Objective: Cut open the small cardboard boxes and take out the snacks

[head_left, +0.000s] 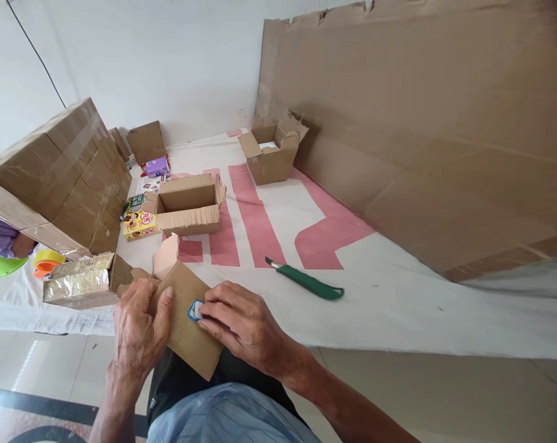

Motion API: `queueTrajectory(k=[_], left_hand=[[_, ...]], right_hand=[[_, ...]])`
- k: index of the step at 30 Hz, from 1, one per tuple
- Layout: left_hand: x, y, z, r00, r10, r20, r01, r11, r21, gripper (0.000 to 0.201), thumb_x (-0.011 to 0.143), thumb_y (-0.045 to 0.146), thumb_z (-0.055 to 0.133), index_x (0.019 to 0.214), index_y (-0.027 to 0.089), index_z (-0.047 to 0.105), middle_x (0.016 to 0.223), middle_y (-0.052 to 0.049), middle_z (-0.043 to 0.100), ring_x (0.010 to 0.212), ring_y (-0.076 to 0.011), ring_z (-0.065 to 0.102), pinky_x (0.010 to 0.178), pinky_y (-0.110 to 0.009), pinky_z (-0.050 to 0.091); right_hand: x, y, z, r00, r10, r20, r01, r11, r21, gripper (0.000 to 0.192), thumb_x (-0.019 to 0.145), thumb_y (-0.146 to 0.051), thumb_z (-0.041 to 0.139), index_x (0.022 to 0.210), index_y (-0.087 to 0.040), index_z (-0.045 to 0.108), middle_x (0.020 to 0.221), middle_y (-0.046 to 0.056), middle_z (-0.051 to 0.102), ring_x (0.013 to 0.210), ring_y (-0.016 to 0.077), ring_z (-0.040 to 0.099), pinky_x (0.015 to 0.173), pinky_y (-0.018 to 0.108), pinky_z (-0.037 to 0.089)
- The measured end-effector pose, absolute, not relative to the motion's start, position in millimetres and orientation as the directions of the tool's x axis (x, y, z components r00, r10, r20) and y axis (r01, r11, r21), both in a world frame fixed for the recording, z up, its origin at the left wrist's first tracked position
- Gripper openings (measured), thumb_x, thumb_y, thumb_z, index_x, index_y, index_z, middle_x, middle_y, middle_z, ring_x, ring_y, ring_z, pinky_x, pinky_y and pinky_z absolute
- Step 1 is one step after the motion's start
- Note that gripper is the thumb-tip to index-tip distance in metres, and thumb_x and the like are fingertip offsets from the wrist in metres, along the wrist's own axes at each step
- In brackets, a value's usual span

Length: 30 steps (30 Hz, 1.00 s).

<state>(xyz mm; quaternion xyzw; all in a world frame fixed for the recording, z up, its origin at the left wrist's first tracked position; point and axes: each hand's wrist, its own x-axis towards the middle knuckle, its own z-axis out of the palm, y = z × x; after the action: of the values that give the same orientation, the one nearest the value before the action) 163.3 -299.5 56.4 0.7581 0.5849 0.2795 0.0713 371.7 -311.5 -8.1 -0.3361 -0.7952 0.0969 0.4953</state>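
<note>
A small brown cardboard box (189, 344) is tilted at the table's near edge, one end flap (166, 255) standing up. My left hand (140, 323) is closed on its left side, thumb lying on top of the panel. On that panel, my right hand (241, 323) pinches a small white label with a blue border (195, 311); fingertips cover part of it, so I cannot tell how much is stuck down. A green-handled utility knife (310, 282) lies to the right, blade pointing left. Just left of my left hand rests a taped cardboard box (78, 282).
An open box (190, 219) stands mid-table beside a yellow packet (140, 226) and a purple packet (157, 167). Farther back is another open box (272, 166). Large cardboard panel (412, 135) leans at right; stacked boxes (75, 172) rise at left, near another person's arm (23, 245).
</note>
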Motion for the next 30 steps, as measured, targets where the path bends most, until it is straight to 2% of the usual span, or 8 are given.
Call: queueTrajectory(k=[6,10,13,18,23,25,27,30], left_hand=[[162,-300,54,0.153,0.925,0.348,0.844,-0.305,0.440,0.033,0.102,0.041,0.055,0.075,0.022,0.059,0.074,-0.002,0.065,0.069,-0.0183,0.059,0.064,-0.030,0.043],[159,-300,50,0.148,0.920,0.363,0.828,-0.316,0.463,0.031,0.101,0.040,0.056,0.077,0.022,0.061,0.075,-0.002,0.066,0.069,-0.0184,0.060,0.065,-0.030,0.044],[154,-301,48,0.148,0.915,0.374,0.804,-0.331,0.493,0.028,0.102,0.037,0.057,0.080,0.022,0.064,0.075,-0.002,0.068,0.069,-0.0185,0.061,0.065,-0.031,0.045],[148,-304,43,0.151,0.880,0.451,0.748,-0.400,0.529,0.023,0.103,0.031,0.058,0.082,0.022,0.063,0.080,-0.001,0.071,0.072,-0.0177,0.064,0.069,-0.031,0.048],[158,-300,31,0.285,0.796,0.534,0.773,-0.521,0.363,0.022,0.104,0.028,0.057,0.083,0.023,0.057,0.092,-0.005,0.073,0.084,-0.0226,0.067,0.078,-0.037,0.048],[161,-297,25,0.358,0.788,0.500,0.762,-0.556,0.331,0.015,0.104,0.027,0.057,0.089,0.023,0.057,0.101,-0.007,0.075,0.091,-0.0251,0.069,0.080,-0.039,0.048],[160,-294,20,0.340,0.790,0.510,0.725,-0.565,0.394,0.003,0.101,0.024,0.061,0.103,0.023,0.060,0.119,-0.011,0.074,0.107,-0.0274,0.071,0.087,-0.040,0.050],[152,-289,18,0.282,0.795,0.537,0.613,-0.580,0.537,0.028,0.099,0.019,0.065,0.126,0.024,0.061,0.138,-0.013,0.068,0.128,-0.0284,0.066,0.100,-0.042,0.050]], right_hand=[[368,-315,-9,-0.255,0.611,0.749,0.412,0.770,-0.488,0.019,0.104,-0.014,0.060,0.096,-0.022,0.075,0.088,0.006,0.072,0.077,0.0195,0.064,0.070,0.033,0.055],[366,-317,-7,-0.169,0.672,0.721,0.301,0.732,-0.611,0.015,0.103,-0.011,0.061,0.099,-0.021,0.070,0.089,0.005,0.071,0.079,0.0171,0.066,0.071,0.029,0.057],[365,-317,-6,-0.103,0.735,0.670,0.176,0.676,-0.715,0.016,0.101,-0.009,0.060,0.093,-0.022,0.065,0.084,0.002,0.067,0.075,0.0147,0.064,0.068,0.026,0.054],[365,-313,0,-0.073,0.885,0.461,-0.042,0.459,-0.888,0.020,0.103,-0.021,0.062,0.083,-0.022,0.063,0.079,0.000,0.062,0.070,0.0136,0.057,0.064,0.026,0.048],[365,-304,18,-0.076,0.912,0.404,-0.238,0.377,-0.895,0.020,0.102,-0.030,0.067,0.083,-0.023,0.068,0.077,-0.001,0.064,0.070,0.0137,0.059,0.066,0.026,0.049],[364,-300,25,-0.059,0.905,0.420,-0.251,0.394,-0.884,0.020,0.100,-0.030,0.069,0.082,-0.023,0.069,0.078,0.000,0.065,0.070,0.0141,0.059,0.067,0.027,0.050],[363,-296,28,-0.054,0.904,0.424,-0.237,0.401,-0.885,0.020,0.100,-0.030,0.069,0.082,-0.023,0.069,0.079,0.000,0.065,0.071,0.0144,0.059,0.067,0.027,0.050],[360,-289,25,-0.083,0.914,0.397,-0.183,0.378,-0.908,0.019,0.099,-0.031,0.068,0.083,-0.022,0.069,0.080,0.000,0.065,0.071,0.0144,0.058,0.067,0.027,0.049]])
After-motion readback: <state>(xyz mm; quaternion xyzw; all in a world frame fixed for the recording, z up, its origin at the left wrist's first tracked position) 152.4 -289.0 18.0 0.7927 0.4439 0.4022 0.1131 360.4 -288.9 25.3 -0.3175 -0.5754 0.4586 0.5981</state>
